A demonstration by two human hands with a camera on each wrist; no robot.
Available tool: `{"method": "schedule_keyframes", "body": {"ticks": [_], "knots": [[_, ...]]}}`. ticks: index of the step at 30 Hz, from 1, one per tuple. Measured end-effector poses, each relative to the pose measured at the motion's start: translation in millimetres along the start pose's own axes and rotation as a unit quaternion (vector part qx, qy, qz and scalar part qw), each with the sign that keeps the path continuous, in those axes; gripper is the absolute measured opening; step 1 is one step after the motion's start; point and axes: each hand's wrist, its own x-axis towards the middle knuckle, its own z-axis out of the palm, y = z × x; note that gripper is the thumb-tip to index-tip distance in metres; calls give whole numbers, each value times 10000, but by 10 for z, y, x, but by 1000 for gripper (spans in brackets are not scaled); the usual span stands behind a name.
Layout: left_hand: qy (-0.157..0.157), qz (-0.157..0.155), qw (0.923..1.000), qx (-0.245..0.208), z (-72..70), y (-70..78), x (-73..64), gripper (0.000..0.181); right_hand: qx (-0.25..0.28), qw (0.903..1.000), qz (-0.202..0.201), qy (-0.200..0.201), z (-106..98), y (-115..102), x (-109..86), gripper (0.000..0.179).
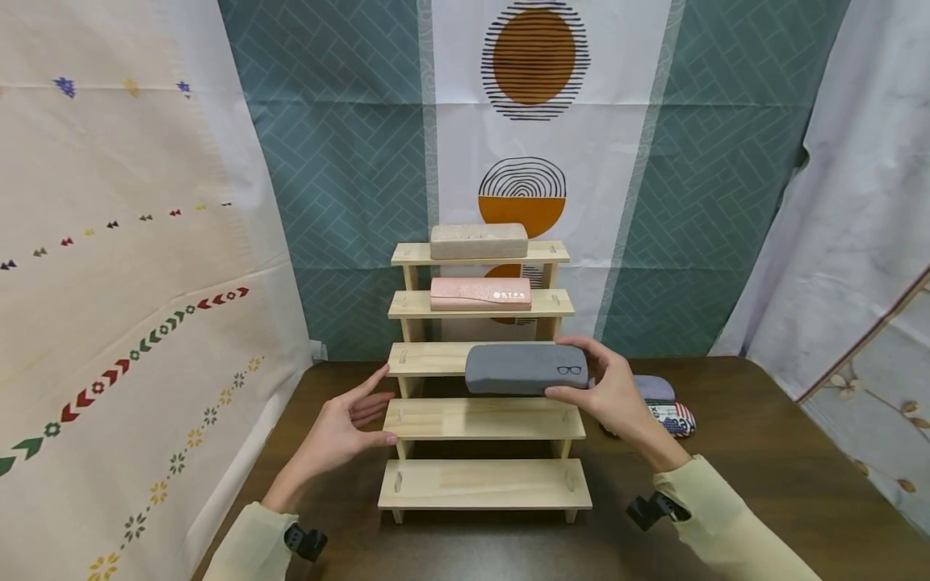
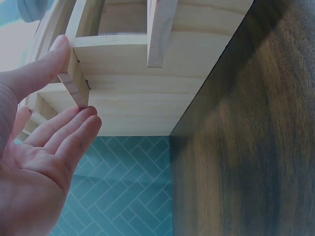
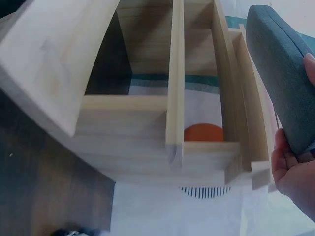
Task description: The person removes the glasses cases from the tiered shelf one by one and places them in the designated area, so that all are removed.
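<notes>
My right hand (image 1: 606, 391) grips a grey glasses case (image 1: 519, 369) by its right end, thumb below and fingers above. A small glasses print marks the front of the case, which overlaps the middle tier of a stepped wooden display rack (image 1: 483, 484) in the head view. In the right wrist view the same case (image 3: 280, 73) slants beside the tiers. My left hand (image 1: 341, 428) is at the rack's left side, its fingers extended. Thumb (image 2: 54, 56) and fingertips touch the end of a board in the left wrist view.
A beige glasses case (image 1: 479, 242) lies on the top tier, and a pink one (image 1: 480, 294) on the tier below. Behind my right hand, a blue-grey case (image 1: 654, 388) and a patterned case (image 1: 676, 418) lie on the dark wooden table (image 1: 748, 476). Curtains hang around the table.
</notes>
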Motion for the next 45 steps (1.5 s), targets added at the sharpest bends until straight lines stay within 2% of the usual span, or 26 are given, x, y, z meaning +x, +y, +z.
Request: {"method": "schedule_keyframes", "body": {"ticks": [7,16,23,29,37,45], "knots": [[15,14,10000,5,-4,-5,-6,108,72,9997,237,-37,-165,25,-161,66],[11,93,10000,35,-15,5,6,107,-67,9999,122,59,-351,89,-283,65],[23,19,10000,42,-5,-5,2,107,-327,9992,80,218,-499,84,-391,64],[29,23,10000,12,1,-7,3,107,-401,9987,165,274,-643,64,-493,66],[27,17,10000,24,7,4,1,108,-751,9956,285,474,-886,79,-683,68],[26,61,10000,39,9,-3,9,107,-1260,9900,375,511,-1222,148,-886,72]]}}
